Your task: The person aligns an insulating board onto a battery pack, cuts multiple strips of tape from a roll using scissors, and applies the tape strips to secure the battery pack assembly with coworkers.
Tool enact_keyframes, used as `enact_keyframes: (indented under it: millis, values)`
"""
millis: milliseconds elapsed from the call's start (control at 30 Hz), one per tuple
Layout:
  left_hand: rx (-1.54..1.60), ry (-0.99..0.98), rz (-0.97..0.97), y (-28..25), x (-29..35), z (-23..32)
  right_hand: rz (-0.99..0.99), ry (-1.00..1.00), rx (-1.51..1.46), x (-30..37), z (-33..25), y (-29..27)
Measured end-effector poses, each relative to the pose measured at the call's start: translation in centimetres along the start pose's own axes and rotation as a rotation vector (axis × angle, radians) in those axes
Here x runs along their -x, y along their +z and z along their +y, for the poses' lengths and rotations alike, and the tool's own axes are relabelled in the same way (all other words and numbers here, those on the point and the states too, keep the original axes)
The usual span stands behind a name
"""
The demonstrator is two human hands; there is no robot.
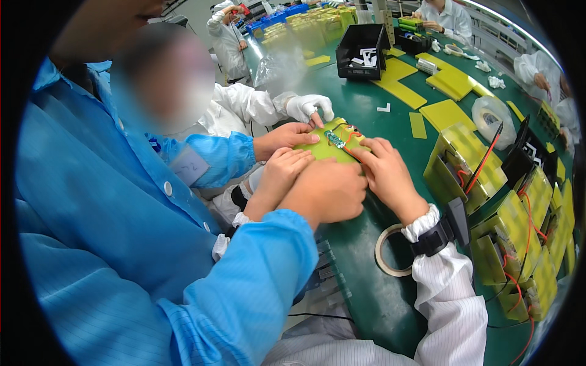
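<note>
A yellow-green wrapped battery pack with a small green circuit board and red and black wires on top lies before me. My right hand grips its right side, the thumb and fingers close to the board and wires. At the pack's near left edge my left hand rests with its fingers together, partly hidden behind a blue-sleeved co-worker's fist. That co-worker's other hand holds the far left of the pack. A white-gloved hand of another person touches the far edge.
A tape roll lies beside my right wrist on the green table. Several wired battery packs stand at the right. Farther off are a black bin, yellow sheets and clear tape. The co-worker's blue arm crosses my left side.
</note>
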State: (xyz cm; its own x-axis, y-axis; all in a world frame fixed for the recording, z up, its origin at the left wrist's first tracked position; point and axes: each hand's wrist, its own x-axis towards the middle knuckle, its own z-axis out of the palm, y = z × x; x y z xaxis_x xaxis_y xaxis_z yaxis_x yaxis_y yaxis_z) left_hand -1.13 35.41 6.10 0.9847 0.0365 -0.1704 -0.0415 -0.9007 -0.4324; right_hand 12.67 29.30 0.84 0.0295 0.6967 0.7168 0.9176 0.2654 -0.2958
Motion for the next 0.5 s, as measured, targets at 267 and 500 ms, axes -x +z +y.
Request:
enact_keyframes:
  millis: [267,500]
  values:
    - [-0.122,0.028,0.42,-3.1,0.7,-1.3,-0.016,-0.029,-0.01,-0.2,0.6,1.5]
    - [-0.218,0.001,0.144,0.2,-0.2,-6.2,0.133,-0.177,0.209,-1.1,0.2,4.1]
